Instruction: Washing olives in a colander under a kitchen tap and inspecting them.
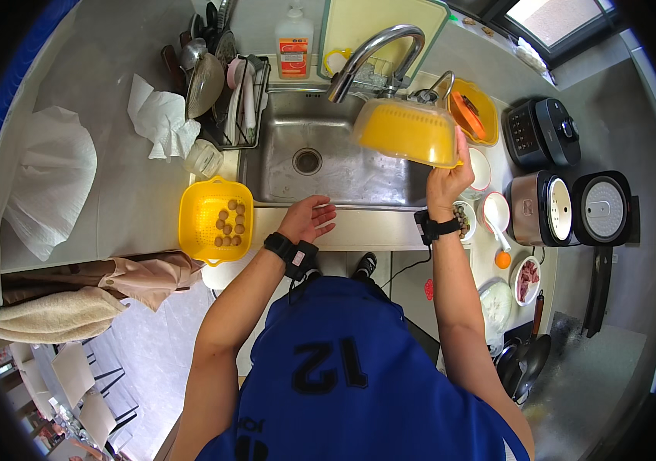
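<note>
Over the right half of the stainless steel sink [333, 184], my right hand [452, 176] grips the rim of a translucent plastic basin with a yellow strainer [405, 132] nested in it. The basin is tilted on its side below the chrome faucet [382, 41]; its inside is hidden from me. My left hand [309, 220] holds nothing, fingers apart, above the sink's front edge. To its left stands a yellow perforated basket [196, 227] with several round brown balls [239, 220] on its bottom.
A dish rack [247, 135] and a glass jar [205, 158] stand left of the sink. At right are a bowl of small shellfish-like pieces [464, 222], a bowl with a white spoon [495, 222], a plate of raw meat [528, 279] and an open rice cooker [538, 207].
</note>
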A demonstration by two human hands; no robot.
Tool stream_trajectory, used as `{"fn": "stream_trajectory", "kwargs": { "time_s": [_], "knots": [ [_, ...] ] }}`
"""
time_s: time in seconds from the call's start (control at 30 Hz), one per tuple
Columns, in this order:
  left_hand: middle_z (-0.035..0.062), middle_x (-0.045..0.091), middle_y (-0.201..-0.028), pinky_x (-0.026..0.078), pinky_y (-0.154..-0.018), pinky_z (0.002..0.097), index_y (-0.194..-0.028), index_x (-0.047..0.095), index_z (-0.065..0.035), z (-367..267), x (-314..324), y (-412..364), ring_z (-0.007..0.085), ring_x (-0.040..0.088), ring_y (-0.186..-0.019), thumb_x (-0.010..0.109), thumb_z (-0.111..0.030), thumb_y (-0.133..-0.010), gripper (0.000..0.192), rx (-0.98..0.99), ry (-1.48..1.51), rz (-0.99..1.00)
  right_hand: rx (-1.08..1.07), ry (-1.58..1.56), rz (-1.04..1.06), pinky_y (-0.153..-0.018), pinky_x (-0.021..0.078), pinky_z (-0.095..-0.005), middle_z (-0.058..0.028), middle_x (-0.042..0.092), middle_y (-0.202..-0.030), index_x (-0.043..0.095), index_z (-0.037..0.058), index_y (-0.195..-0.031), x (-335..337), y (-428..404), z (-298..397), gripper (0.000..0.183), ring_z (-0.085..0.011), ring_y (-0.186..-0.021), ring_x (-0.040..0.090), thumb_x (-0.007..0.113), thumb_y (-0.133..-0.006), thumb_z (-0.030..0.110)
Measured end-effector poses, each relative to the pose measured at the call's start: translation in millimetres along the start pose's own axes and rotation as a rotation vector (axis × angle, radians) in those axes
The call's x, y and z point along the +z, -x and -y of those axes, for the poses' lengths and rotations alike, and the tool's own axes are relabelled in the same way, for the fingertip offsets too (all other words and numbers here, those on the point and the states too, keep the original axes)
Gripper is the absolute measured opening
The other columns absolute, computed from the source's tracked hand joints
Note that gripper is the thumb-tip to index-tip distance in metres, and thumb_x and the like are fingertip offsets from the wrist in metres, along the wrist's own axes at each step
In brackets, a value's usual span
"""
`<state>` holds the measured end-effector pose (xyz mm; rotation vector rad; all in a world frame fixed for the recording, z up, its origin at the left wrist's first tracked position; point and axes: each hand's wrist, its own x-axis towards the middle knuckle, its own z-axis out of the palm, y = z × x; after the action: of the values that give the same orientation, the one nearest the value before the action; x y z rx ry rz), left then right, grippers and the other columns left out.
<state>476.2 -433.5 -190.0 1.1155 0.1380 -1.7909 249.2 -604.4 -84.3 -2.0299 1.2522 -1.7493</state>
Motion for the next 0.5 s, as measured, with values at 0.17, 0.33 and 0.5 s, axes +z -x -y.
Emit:
{"fn": "stream_trajectory", "kwargs": {
  "time_s": [0.17, 0.33, 0.5],
  "knots": [
    [0.0098, 0.066, -0.107, 0.052, -0.094, 0.0424, -0.111, 0.061, -0.007, 0, 0, -3, 0.0222, 0.064, -0.101, 0.058, -0.026, -0.097, 0.023, -0.004, 0.005, 0.008, 0.022, -0.014, 0.007, -0.1, 0.0477, -0.0309, -0.0153, 0.068, -0.125, 0.06, -0.0044, -0.132, 0, -1, 6, 0.036, -0.0212, -0.114, 0.064, 0.058, -0.098, 0.007],
    [0.0111, 0.066, -0.106, 0.052, -0.094, 0.0441, -0.112, 0.061, -0.0074, 0, -10, -15, 0.0236, 0.064, -0.101, 0.058, -0.026, -0.096, 0.024, -0.015, 0.045, 0.057, 0.026, 0.159, 0.103, -0.082, 0.0535, -0.0405, -0.0229, 0.07, -0.106, 0.067, -0.0016, -0.119, 1, 3, 2, 0.028, -0.0351, -0.095, 0.069, 0.057, -0.096, 0.012],
    [0.0097, 0.063, -0.105, 0.052, -0.094, 0.0457, -0.119, 0.059, -0.0063, -6, -4, -16, 0.0239, 0.063, -0.099, 0.06, -0.027, -0.095, 0.032, -0.046, 0.037, 0.03, 0.371, 0.506, 0.45, -0.067, 0.0555, -0.0525, -0.0273, 0.065, -0.069, 0.066, -0.0028, -0.068, 34, 70, -58, 0.025, -0.0442, -0.065, 0.067, 0.059, -0.085, 0.014]
  ]
}}
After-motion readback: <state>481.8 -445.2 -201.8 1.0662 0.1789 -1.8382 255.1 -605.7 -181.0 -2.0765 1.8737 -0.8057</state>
